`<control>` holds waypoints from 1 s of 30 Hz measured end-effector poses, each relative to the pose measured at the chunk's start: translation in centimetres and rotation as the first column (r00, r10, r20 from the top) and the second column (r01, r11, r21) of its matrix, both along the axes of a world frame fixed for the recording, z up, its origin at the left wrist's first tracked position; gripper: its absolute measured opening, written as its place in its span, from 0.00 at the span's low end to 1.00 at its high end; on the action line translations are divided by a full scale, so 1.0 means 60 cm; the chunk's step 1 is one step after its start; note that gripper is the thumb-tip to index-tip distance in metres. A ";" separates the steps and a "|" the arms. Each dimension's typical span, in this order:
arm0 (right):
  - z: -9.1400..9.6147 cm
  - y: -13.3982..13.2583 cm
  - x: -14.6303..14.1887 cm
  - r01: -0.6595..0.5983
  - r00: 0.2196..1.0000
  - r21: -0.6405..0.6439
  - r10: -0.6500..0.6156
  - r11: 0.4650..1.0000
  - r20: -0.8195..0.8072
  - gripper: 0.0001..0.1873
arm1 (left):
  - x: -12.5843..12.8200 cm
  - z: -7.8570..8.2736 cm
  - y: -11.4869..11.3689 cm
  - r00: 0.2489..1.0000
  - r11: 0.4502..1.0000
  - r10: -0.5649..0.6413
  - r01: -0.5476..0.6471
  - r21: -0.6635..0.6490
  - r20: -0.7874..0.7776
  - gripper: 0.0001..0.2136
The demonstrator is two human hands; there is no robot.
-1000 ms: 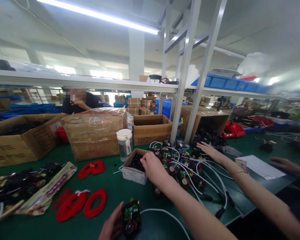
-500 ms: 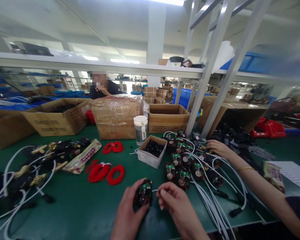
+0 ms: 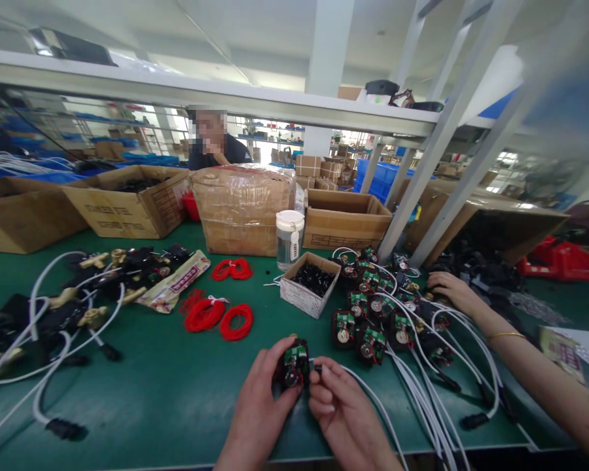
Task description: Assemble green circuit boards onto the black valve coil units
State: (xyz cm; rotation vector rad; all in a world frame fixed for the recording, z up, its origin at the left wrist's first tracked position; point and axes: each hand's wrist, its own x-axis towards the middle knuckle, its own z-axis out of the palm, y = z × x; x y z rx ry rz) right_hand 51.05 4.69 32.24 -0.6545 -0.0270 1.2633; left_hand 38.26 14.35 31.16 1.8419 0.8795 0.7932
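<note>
My left hand (image 3: 259, 400) is closed around a small black housing with a green circuit board (image 3: 295, 362), its open face turned up. Just right of it, my right hand (image 3: 342, 407) pinches a tiny black part (image 3: 318, 369) between thumb and forefinger. A white cable (image 3: 375, 398) leaves the housing, passes behind my right fingers and runs down to the table's front edge. Similar housings with green boards (image 3: 372, 343) lie grouped beyond my right hand, with more white cables trailing from them. An open carton of small black parts (image 3: 310, 302) stands behind my hands.
Red wire coils (image 3: 236, 322) and a snack wrapper (image 3: 174, 285) lie left of centre. Brass-fitted black assemblies (image 3: 63, 301) spread at far left. A lidded bottle (image 3: 289, 243) and cardboard boxes (image 3: 243, 212) line the back. Another person's hand (image 3: 454, 291) reaches in from the right.
The view has tilted down and shifted left. My right fingers now show the tiny black part more plainly, close to the housing. My left hand keeps its hold.
</note>
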 end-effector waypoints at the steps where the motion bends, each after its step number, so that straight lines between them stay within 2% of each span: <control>1: -0.001 0.000 0.000 0.002 1.000 -0.006 -0.002 1.000 0.000 0.21 | 0.000 0.000 0.000 1.000 1.000 -0.002 0.002 -0.004 -0.003 0.28; 13: -0.007 -0.007 -0.003 0.013 0.996 0.001 -0.013 1.000 0.091 0.19 | -0.002 0.000 -0.003 0.999 0.999 -0.023 0.022 -0.040 -0.034 0.30; 19: -0.001 -0.006 0.003 0.045 0.994 -0.040 -0.049 0.998 -0.095 0.19 | -0.002 -0.001 -0.003 0.999 0.999 -0.036 0.035 -0.033 -0.025 0.30; 25: 0.004 -0.005 0.005 0.025 0.971 -0.063 -0.040 0.998 -0.236 0.18 | -0.002 0.002 -0.003 0.999 0.999 -0.037 0.036 -0.033 -0.031 0.30; 27: 0.006 -0.006 0.003 0.014 0.976 -0.068 -0.029 0.998 -0.215 0.18 | -0.003 0.004 -0.004 0.999 0.999 -0.031 0.030 -0.030 -0.033 0.31; 30: 0.009 -0.008 -0.001 0.020 1.000 -0.078 -0.022 0.997 -0.023 0.19 | -0.003 0.006 -0.005 0.999 0.999 -0.022 0.022 -0.023 -0.027 0.30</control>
